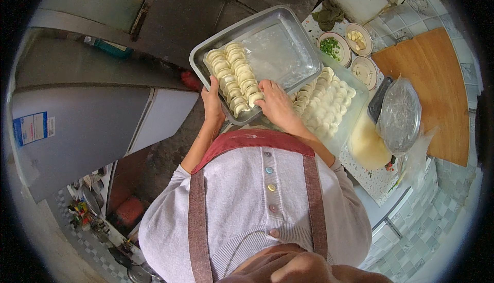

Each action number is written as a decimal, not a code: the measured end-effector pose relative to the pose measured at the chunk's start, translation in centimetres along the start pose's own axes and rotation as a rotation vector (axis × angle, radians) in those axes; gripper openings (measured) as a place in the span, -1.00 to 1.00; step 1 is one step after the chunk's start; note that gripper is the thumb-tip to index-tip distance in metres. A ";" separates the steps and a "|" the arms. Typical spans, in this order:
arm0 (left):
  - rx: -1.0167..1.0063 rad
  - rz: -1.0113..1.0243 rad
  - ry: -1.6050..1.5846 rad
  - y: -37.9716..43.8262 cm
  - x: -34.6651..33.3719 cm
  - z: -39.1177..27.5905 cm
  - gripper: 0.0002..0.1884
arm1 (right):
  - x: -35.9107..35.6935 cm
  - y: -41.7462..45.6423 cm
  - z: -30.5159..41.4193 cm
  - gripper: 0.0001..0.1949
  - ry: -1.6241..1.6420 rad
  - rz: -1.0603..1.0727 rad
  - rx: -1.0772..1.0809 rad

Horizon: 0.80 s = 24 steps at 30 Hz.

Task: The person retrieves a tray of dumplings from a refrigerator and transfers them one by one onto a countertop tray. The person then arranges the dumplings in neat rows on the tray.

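My left hand (213, 103) grips the near left rim of a rectangular metal tray (247, 23), which is tilted in front of me. Two rows of overlapping dumplings (230, 76) lie along the tray's left side, on what looks like clear plastic film. At the near end of the right row, my right hand (276, 101) holds a dumpling (255, 99) between thumb and fingers. Right of the tray, partly under it, a translucent tray (357, 86) on the counter bears many more dumplings (328, 101).
Bowls of chopped green onion (330, 47), peeled garlic (357, 39) and a little residue (364, 72) stand at the back right. A wooden board (432, 90) leans by the tiled wall. A plastic-covered oval container (400, 115) sits on the right. A grey cabinet-like appliance (81, 124) stands left.
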<state>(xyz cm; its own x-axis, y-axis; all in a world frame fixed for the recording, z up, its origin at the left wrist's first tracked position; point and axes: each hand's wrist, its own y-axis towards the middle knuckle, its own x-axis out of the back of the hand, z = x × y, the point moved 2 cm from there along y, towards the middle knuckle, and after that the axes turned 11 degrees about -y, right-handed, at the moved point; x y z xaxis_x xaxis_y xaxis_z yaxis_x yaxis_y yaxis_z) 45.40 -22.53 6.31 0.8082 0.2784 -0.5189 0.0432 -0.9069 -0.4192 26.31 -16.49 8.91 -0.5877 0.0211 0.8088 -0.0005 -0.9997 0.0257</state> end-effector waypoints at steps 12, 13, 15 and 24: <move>-0.013 -0.033 -0.005 -0.7 -0.7 -0.3 -0.51 | 0.5 1.5 0.3 -0.47 0.051 0.124 0.121; -0.002 -0.043 -0.010 -0.6 -0.5 -0.2 -0.50 | 0.5 1.5 0.4 -0.46 0.053 0.129 0.121; 0.020 -0.061 -0.019 -0.4 0.0 0.1 -0.50 | 0.8 1.4 0.6 -0.43 0.056 0.138 0.121; -0.056 -0.021 -0.012 -0.3 -0.2 0.2 -0.50 | 0.1 1.7 -0.2 -0.35 0.098 0.133 0.131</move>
<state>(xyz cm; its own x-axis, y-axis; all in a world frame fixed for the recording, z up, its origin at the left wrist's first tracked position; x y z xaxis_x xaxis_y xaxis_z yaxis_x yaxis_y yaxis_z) 45.09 -22.22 6.42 0.7996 0.3014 -0.5194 0.0935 -0.9168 -0.3882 26.12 -18.21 8.88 -0.6513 -0.1188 0.7495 0.1839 -0.9829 0.0040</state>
